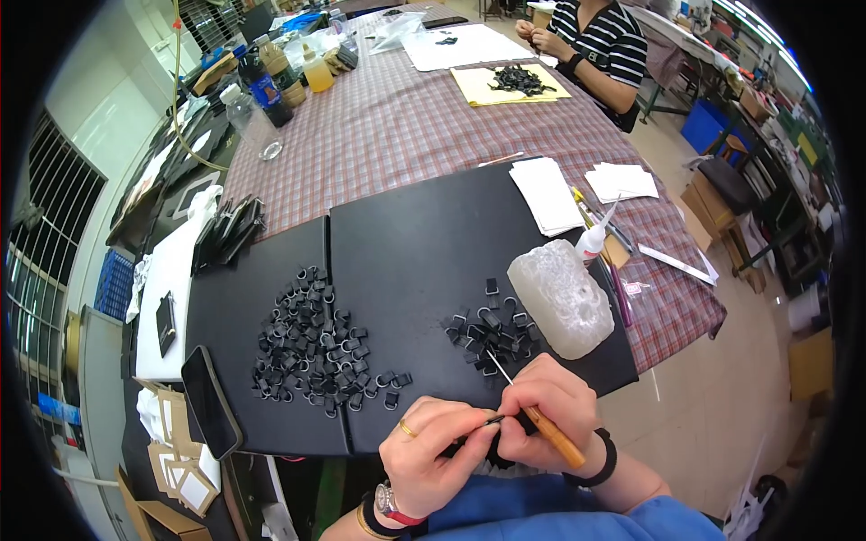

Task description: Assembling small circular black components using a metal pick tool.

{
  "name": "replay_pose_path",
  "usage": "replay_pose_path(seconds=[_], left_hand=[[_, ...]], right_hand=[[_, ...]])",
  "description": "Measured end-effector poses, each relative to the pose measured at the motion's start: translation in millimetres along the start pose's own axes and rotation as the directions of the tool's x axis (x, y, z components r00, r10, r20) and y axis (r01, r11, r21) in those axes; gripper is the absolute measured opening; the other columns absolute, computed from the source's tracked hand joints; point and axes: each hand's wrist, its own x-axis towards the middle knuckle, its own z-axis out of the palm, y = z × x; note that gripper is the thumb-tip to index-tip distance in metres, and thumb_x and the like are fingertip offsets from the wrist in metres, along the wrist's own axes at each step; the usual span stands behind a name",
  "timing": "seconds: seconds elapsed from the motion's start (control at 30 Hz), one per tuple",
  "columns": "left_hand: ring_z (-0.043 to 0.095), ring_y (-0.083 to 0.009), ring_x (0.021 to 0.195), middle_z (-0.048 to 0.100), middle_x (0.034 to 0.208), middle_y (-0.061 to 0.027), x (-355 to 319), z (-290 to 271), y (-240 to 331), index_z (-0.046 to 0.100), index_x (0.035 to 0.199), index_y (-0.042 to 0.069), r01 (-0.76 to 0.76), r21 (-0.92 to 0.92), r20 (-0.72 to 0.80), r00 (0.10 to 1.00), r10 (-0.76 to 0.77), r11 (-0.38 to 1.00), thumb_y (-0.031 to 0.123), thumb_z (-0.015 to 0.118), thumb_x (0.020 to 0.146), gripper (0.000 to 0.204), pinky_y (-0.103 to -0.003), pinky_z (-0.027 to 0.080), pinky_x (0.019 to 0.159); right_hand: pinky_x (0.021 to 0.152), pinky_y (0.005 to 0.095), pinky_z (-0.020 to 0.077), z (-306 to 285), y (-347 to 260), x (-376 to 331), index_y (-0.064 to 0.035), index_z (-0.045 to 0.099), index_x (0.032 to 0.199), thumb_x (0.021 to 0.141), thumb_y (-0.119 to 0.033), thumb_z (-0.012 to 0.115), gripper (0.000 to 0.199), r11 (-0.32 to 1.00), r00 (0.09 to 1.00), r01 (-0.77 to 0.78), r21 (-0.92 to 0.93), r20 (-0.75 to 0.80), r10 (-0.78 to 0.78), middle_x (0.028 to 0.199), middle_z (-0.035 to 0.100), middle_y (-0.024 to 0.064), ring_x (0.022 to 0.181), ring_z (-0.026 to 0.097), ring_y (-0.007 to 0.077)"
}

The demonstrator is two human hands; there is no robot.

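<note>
A small, dark, narrow piece (492, 420) is between the fingertips of both hands, just above the near edge of a smooth black work board (406, 243). The left hand (437, 444) is closed in a pinch, thumb against forefinger, with the piece at its tips. The right hand (548, 406) is curled around a slim tool with an orange-brown wooden handle (555, 438) and a thin metal shaft; its thumb is close to the piece, but whether it grips it too I cannot tell. The shaft slants up-left toward a small heap of black tabs with metal rings (492, 332). Just right of that heap sits a rough, whitish, translucent stone block (561, 299). Farther left spreads a larger heap of similar ringed black tabs (311, 347), with a dark rectangular phone (211, 402) beyond it. Behind the block stands a white squeeze bottle with a pointed nozzle (592, 241), near a stack of white paper sheets (548, 197). Across the red-and-grey checked tablecloth (361, 135), a co-worker in a striped shirt (600, 45) sits beside a yellow sheet (474, 88) bearing black pieces (521, 81).
</note>
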Motion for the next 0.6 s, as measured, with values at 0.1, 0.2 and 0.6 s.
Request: replay_pose_path(seconds=[0.1, 0.2, 0.6], left_hand=[[0.057, -0.0153, 0.069, 0.067, 0.082, -0.0091, 5.4, -0.6, -4.6, 0.067, 0.088, 0.000, -0.117, 0.060, 0.058, 0.992, 0.114, 0.991, -0.002, 0.074, 0.074, 0.016, -0.025, 0.044, 0.059], [0.056, -0.0169, 0.069, 0.065, 0.082, -0.0094, 6.3, -1.2, -5.9, 0.065, 0.088, 0.000, -0.108, 0.048, 0.085, 0.991, 0.103, 0.993, -0.002, 0.071, 0.073, 0.016, -0.027, 0.045, 0.060], [0.051, -0.0130, 0.064, 0.062, 0.079, -0.0069, 1.2, -4.7, -6.1, 0.062, 0.087, -0.001, 0.081, -0.053, 0.085, 0.993, -0.076, 0.995, -0.002, 0.066, 0.076, 0.012, -0.025, 0.041, 0.058]], right_hand=[[0.058, 0.0313, 0.0438, 3.1, 3.8, 0.3, -0.0058, 0.059, 0.078, 0.061, -0.002, 0.068, 0.019, 0.999, 0.999, 0.035, -0.003, 0.009, -0.035, 0.069, 0.057, 0.0038, 0.059, 0.056, 0.0225], [0.057, 0.0314, 0.0439, 1.2, 5.5, -0.2, -0.0059, 0.058, 0.077, 0.061, -0.003, 0.067, 0.019, 1.000, 0.999, 0.006, 0.014, 0.040, -0.006, 0.069, 0.057, 0.0042, 0.059, 0.055, 0.0225], [0.060, 0.0319, 0.0419, 1.3, 4.0, -0.2, -0.0068, 0.059, 0.080, 0.069, -0.007, 0.072, 0.017, 0.999, 0.992, 0.028, 0.046, 0.121, -0.033, 0.073, 0.059, 0.0028, 0.062, 0.056, 0.0215]])
